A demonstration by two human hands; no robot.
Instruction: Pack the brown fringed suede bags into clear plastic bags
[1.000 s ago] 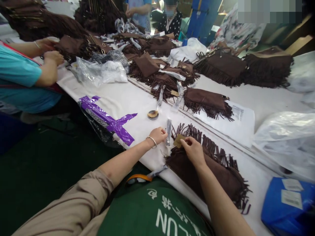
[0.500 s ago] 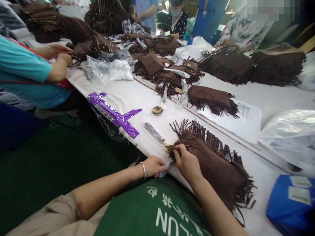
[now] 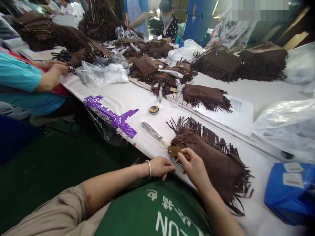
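A brown suede fringed bag (image 3: 211, 157) lies on the white table (image 3: 137, 98) in front of me. My right hand (image 3: 193, 165) rests at its near corner, fingers pinched beside a small tan tag (image 3: 174, 150). My left hand (image 3: 161, 166), with a bracelet on the wrist, is closed at the table's edge just left of it, pinching something small and pale that I cannot make out. A narrow clear packet with a dark strip (image 3: 153, 131) lies on the table beyond my left hand.
Purple tape (image 3: 110, 114) holds a black bag at the table edge. A small round tin (image 3: 153, 109) sits mid-table. More fringed bags (image 3: 206, 96), plastic wrapping (image 3: 103, 73), a blue bag (image 3: 290, 193) at right. A person in a teal shirt (image 3: 22, 82) works at left; others stand at the far end.
My left hand let go of the clear packet, which now lies on the table, and came back to the table's edge. My right hand drew the tag nearer to me.
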